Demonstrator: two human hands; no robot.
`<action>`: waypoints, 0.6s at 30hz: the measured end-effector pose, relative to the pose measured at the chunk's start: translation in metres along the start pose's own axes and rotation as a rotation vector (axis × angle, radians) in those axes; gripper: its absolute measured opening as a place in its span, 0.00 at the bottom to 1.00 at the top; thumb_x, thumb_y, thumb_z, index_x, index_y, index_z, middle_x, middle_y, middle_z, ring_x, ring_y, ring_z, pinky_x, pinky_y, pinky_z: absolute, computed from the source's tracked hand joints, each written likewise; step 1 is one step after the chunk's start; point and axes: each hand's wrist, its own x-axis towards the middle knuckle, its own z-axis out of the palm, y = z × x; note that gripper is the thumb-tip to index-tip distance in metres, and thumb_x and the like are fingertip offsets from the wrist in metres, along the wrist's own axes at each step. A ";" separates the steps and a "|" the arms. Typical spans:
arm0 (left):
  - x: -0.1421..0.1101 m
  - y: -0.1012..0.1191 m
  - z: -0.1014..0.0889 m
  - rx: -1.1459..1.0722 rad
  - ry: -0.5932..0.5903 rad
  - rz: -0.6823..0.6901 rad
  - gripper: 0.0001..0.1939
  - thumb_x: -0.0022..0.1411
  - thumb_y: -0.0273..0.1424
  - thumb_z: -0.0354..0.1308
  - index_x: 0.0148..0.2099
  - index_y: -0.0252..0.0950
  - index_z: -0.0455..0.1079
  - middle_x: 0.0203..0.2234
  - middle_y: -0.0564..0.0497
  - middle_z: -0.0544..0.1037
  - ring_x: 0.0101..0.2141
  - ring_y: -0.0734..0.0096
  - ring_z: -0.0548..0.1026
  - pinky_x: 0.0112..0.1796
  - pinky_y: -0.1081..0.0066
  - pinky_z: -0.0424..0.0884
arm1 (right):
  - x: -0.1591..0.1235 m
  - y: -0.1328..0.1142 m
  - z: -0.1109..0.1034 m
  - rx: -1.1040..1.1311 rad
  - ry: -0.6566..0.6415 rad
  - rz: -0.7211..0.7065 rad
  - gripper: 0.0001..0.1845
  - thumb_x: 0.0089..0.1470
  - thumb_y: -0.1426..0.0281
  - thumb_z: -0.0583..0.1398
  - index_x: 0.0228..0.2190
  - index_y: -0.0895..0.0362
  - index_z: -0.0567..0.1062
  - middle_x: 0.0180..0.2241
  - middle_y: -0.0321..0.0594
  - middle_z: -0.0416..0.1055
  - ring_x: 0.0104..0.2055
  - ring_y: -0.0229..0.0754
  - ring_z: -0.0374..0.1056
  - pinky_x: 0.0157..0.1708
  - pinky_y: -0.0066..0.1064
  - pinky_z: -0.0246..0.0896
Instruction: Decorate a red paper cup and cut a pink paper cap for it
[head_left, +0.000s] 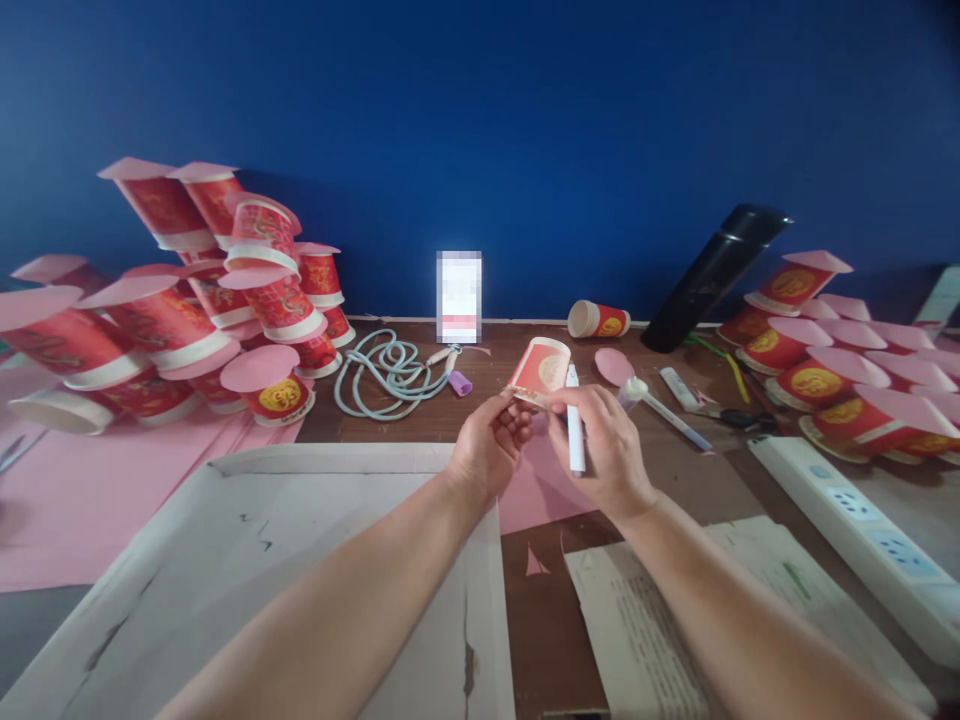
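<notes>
Near the middle, a red paper cup (541,366) with a gold emblem is tilted between my hands. My left hand (491,440) is closed, thumb and fingers pinching the cup's near edge. My right hand (606,452) grips a white pen-like stick (575,430), held nearly upright; its fingertips also reach the cup's right lower edge. Whether the stick is a marker or a glue pen I cannot tell. Beneath the hands lies a pink paper sheet (536,490). Beyond the right hand rest a pink paper disc (614,367) and another white pen (679,420).
Stacked red cups with pink discs stand at left (262,300) and right (814,385). Behind are a coiled cable (375,385), a lit phone (459,297), lying cups (600,320) and a leaning black flask (712,280). A white box lid (330,458), power strip (855,530) and cardboard (645,630) lie nearer.
</notes>
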 end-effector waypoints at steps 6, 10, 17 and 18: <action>-0.004 -0.008 -0.001 0.241 -0.206 0.137 0.09 0.52 0.32 0.68 0.32 0.31 0.75 0.26 0.51 0.76 0.30 0.78 0.74 0.35 0.76 0.69 | -0.002 0.002 0.002 0.009 0.025 0.031 0.10 0.56 0.74 0.59 0.41 0.53 0.72 0.35 0.40 0.72 0.39 0.46 0.68 0.42 0.40 0.65; -0.002 -0.007 -0.002 0.232 -0.154 0.146 0.10 0.50 0.32 0.70 0.31 0.31 0.76 0.25 0.51 0.76 0.29 0.78 0.74 0.35 0.76 0.69 | 0.000 0.000 0.003 0.091 0.065 0.060 0.16 0.56 0.74 0.59 0.47 0.53 0.71 0.38 0.41 0.73 0.41 0.45 0.69 0.45 0.40 0.66; 0.001 -0.008 -0.003 0.201 -0.060 0.147 0.12 0.46 0.32 0.72 0.30 0.31 0.75 0.26 0.50 0.77 0.31 0.75 0.75 0.39 0.74 0.69 | 0.002 -0.010 -0.005 0.196 0.166 0.073 0.20 0.60 0.73 0.56 0.53 0.52 0.71 0.46 0.44 0.74 0.45 0.45 0.69 0.47 0.40 0.66; 0.001 -0.008 -0.003 0.205 -0.067 0.151 0.12 0.46 0.33 0.72 0.31 0.31 0.75 0.26 0.50 0.77 0.31 0.75 0.75 0.39 0.73 0.69 | 0.002 -0.010 -0.006 0.207 0.164 0.065 0.18 0.59 0.73 0.57 0.51 0.53 0.72 0.44 0.43 0.74 0.44 0.44 0.69 0.47 0.39 0.66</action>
